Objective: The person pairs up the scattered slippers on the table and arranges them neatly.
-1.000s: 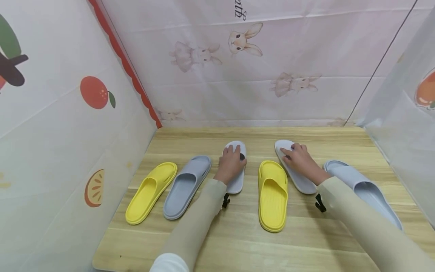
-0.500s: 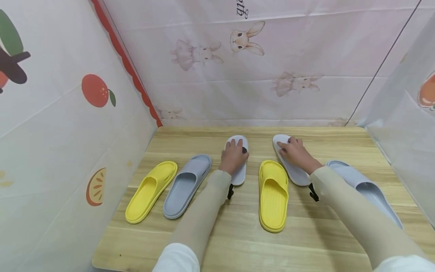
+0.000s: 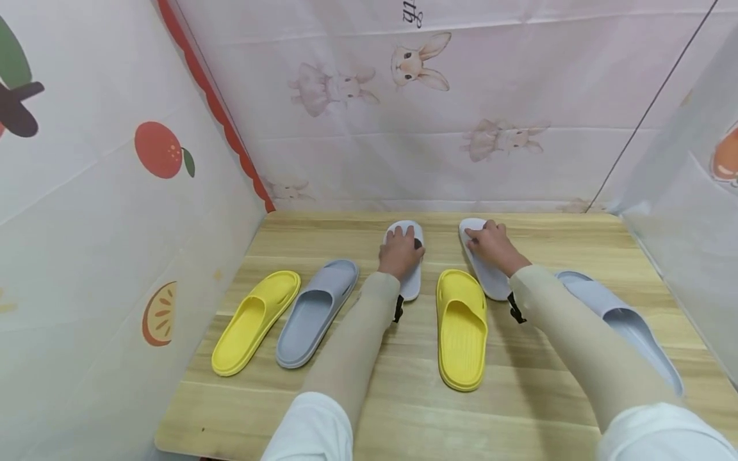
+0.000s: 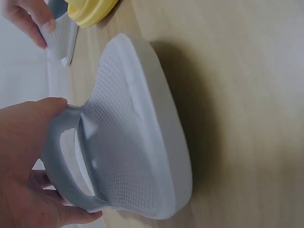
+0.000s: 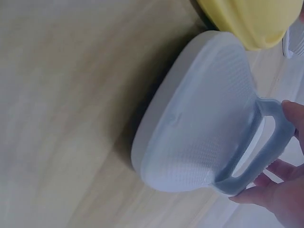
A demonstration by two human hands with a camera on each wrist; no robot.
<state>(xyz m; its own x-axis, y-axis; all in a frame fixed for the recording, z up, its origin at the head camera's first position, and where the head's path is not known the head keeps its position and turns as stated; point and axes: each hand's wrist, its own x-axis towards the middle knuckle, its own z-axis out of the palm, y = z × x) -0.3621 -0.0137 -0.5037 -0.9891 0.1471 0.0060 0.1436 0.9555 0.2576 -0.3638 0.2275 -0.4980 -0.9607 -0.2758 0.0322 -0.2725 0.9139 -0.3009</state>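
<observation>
A pinkish-white sheet (image 3: 369,176) printed with rabbits hangs behind a pale wood-grain tabletop (image 3: 415,397), and lighter sheets with fruit prints line both sides. Near the top of the back sheet runs dark script turned on its side; the readable letters (image 3: 412,13) are "th", the rest of the word cut off by the upper edge.

The left hand (image 3: 399,251) holds a left white slipper (image 3: 411,285) by its grey strap, with digits on both sides of the strap. The right hand (image 3: 494,246) grips a right white slipper (image 3: 490,280) in the same manner. Both slippers are near the far edge of the tabletop, toes toward the back sheet and a gap between them. The right wrist view shows a small raised mark (image 5: 175,118) on the right one's insole, too faint to read.

At the left lie a yellow slipper (image 3: 245,333) and, just beside it, a grey slipper (image 3: 308,326). A second yellow slipper (image 3: 463,342) lies between the forearms. A pale blue-grey slipper (image 3: 631,330) is at the right, partly covered by the right sleeve (image 3: 582,346).
</observation>
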